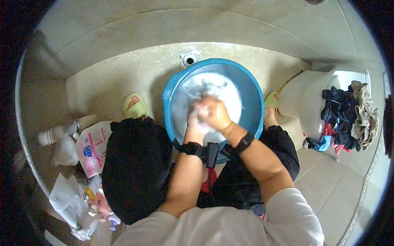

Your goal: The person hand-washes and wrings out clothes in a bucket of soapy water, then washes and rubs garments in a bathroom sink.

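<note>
A blue basin (pixel 255 98) stands on the floor between the person's feet, with white suds (pixel 230 92) and some greyish wet cloth (pixel 208 84) in it. Over the suds my left hand (pixel 196 117) and my right hand (pixel 216 113) are pressed together, blurred by motion. Fingers of both are closed around something between them, too smeared to make out. Each wrist wears a black band, and a small black device hangs beside the left one.
A floor drain (pixel 189 60) lies behind the basin. At right, dark and beige clothes (pixel 342 117) hang over a white toilet (pixel 312 96). A detergent bag (pixel 92 149), a pale hose (pixel 57 134) and plastic bottles and bags (pixel 72 201) are at left.
</note>
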Action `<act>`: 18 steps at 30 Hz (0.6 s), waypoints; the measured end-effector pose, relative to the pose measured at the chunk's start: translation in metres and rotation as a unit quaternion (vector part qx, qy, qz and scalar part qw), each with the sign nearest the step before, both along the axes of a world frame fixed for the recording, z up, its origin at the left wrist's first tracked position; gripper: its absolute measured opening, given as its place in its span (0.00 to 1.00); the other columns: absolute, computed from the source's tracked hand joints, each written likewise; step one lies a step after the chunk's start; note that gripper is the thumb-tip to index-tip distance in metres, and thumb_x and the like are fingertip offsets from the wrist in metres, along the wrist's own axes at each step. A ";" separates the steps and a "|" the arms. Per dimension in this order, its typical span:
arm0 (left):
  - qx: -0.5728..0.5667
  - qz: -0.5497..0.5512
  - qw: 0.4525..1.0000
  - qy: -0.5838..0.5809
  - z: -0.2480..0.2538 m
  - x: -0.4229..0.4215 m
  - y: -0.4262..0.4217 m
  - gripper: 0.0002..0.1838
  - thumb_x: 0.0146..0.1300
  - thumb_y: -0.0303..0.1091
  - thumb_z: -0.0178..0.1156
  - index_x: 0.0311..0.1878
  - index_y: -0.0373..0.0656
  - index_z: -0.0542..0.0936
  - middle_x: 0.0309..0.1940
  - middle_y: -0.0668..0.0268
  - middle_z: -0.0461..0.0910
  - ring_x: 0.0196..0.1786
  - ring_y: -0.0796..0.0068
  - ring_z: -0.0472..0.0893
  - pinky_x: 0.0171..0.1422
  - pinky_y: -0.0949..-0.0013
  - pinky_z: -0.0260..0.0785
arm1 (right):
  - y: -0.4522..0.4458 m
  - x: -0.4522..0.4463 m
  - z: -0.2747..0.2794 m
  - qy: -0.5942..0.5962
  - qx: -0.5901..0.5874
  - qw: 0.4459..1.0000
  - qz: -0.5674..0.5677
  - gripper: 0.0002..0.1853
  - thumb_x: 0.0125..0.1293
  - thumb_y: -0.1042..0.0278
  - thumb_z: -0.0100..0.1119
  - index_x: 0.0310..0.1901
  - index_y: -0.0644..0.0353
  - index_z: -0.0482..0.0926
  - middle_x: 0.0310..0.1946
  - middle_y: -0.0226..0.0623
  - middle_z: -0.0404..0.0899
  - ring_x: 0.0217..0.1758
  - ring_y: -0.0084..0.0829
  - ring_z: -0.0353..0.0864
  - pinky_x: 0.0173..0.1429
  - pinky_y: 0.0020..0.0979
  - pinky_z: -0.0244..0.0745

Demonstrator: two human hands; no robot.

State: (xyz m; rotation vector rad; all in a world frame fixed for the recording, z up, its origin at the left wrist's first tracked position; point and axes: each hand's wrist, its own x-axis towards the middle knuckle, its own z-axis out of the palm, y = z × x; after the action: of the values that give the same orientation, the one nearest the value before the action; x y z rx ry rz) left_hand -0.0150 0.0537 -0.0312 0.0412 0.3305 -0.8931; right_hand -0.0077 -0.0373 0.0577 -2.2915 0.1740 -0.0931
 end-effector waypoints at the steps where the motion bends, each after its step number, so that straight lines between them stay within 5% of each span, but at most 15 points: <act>1: 0.002 0.000 1.000 -0.001 0.013 0.001 -0.007 0.26 0.61 0.52 0.51 0.54 0.41 0.71 0.48 0.59 0.74 0.51 0.65 0.75 0.54 0.61 0.69 | -0.018 0.001 -0.015 0.017 0.043 0.996 -0.078 0.12 0.55 0.59 0.60 0.28 0.60 0.80 0.27 0.46 0.78 0.30 0.45 0.79 0.36 0.38 0.74; 3: 0.333 -0.054 0.940 0.049 0.051 0.009 -0.032 0.25 0.56 0.46 0.59 0.54 0.42 0.70 0.45 0.63 0.75 0.46 0.68 0.77 0.48 0.64 0.72 | -0.059 0.009 -0.021 0.206 0.052 0.954 -0.213 0.16 0.57 0.56 0.57 0.30 0.64 0.80 0.24 0.51 0.78 0.29 0.45 0.79 0.37 0.37 0.72; 5: 0.351 -0.114 0.929 -0.008 0.041 0.008 -0.037 0.27 0.53 0.42 0.62 0.55 0.41 0.69 0.44 0.64 0.76 0.42 0.71 0.79 0.43 0.66 0.74 | -0.082 0.002 -0.036 0.240 -0.014 0.945 -0.223 0.22 0.57 0.50 0.57 0.30 0.68 0.79 0.23 0.53 0.78 0.30 0.44 0.80 0.37 0.36 0.72; 7: 0.362 -0.108 0.925 -0.042 0.064 0.014 -0.033 0.30 0.53 0.43 0.62 0.58 0.45 0.67 0.47 0.63 0.74 0.47 0.69 0.76 0.47 0.62 0.71 | -0.104 -0.014 -0.070 0.210 -0.025 0.923 -0.322 0.25 0.55 0.47 0.59 0.31 0.70 0.79 0.24 0.53 0.79 0.31 0.42 0.81 0.38 0.36 0.73; 9: 0.476 -0.190 0.858 -0.013 0.072 0.023 -0.025 0.32 0.52 0.42 0.62 0.61 0.50 0.64 0.52 0.61 0.71 0.54 0.67 0.72 0.54 0.60 0.66 | -0.115 -0.022 -0.078 0.259 0.049 0.854 -0.448 0.26 0.51 0.49 0.65 0.34 0.70 0.77 0.23 0.49 0.80 0.32 0.42 0.80 0.40 0.37 0.73; 10: 0.481 -0.148 0.864 -0.037 0.055 0.022 -0.020 0.33 0.53 0.38 0.59 0.64 0.53 0.61 0.55 0.59 0.68 0.58 0.66 0.67 0.60 0.61 0.59 | -0.102 -0.026 -0.090 0.220 0.075 0.900 -0.370 0.25 0.51 0.51 0.65 0.36 0.70 0.76 0.28 0.51 0.79 0.33 0.44 0.79 0.44 0.38 0.72; 12: 0.517 -0.052 0.854 -0.020 0.024 0.016 -0.015 0.30 0.55 0.34 0.56 0.63 0.51 0.61 0.55 0.59 0.68 0.56 0.66 0.69 0.60 0.63 0.58 | -0.055 -0.046 -0.113 0.152 -0.058 0.971 -0.176 0.22 0.53 0.55 0.62 0.40 0.68 0.75 0.40 0.54 0.77 0.38 0.46 0.76 0.52 0.40 0.67; 13: 0.552 -0.038 0.833 -0.017 0.026 0.019 -0.009 0.30 0.55 0.33 0.55 0.63 0.50 0.61 0.56 0.58 0.67 0.56 0.66 0.69 0.60 0.65 0.58 | -0.024 -0.050 -0.115 0.116 -0.210 0.969 -0.057 0.20 0.55 0.58 0.60 0.42 0.66 0.74 0.46 0.54 0.74 0.42 0.47 0.74 0.56 0.42 0.65; 15: 0.546 -0.044 0.836 -0.010 0.016 0.021 -0.005 0.29 0.55 0.35 0.56 0.62 0.52 0.62 0.57 0.59 0.67 0.57 0.63 0.67 0.61 0.59 0.57 | 0.005 -0.046 -0.116 0.348 -0.059 0.936 0.003 0.17 0.62 0.57 0.51 0.47 0.60 0.73 0.51 0.53 0.69 0.50 0.50 0.69 0.61 0.46 0.59; 16: 0.540 -0.046 0.841 -0.002 0.012 0.022 -0.004 0.29 0.54 0.37 0.57 0.62 0.54 0.63 0.58 0.60 0.66 0.58 0.61 0.66 0.62 0.54 0.55 | 0.003 -0.047 -0.123 0.349 -0.058 0.935 0.001 0.17 0.62 0.57 0.51 0.47 0.60 0.73 0.51 0.53 0.69 0.50 0.50 0.69 0.61 0.46 0.59; 18: 0.547 -0.088 0.833 0.006 0.027 0.029 0.001 0.31 0.53 0.39 0.57 0.62 0.57 0.62 0.59 0.61 0.65 0.61 0.59 0.62 0.61 0.46 0.53 | -0.012 -0.051 -0.160 0.313 -0.259 0.914 0.012 0.20 0.64 0.53 0.43 0.53 0.55 0.70 0.51 0.50 0.70 0.56 0.46 0.66 0.62 0.48 0.59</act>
State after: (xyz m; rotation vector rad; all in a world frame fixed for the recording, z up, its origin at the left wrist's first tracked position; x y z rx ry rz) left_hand 0.0138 0.0549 -0.0045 1.1485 0.8307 -0.7813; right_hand -0.0585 -0.0495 -0.1020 -2.7789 0.5003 0.6955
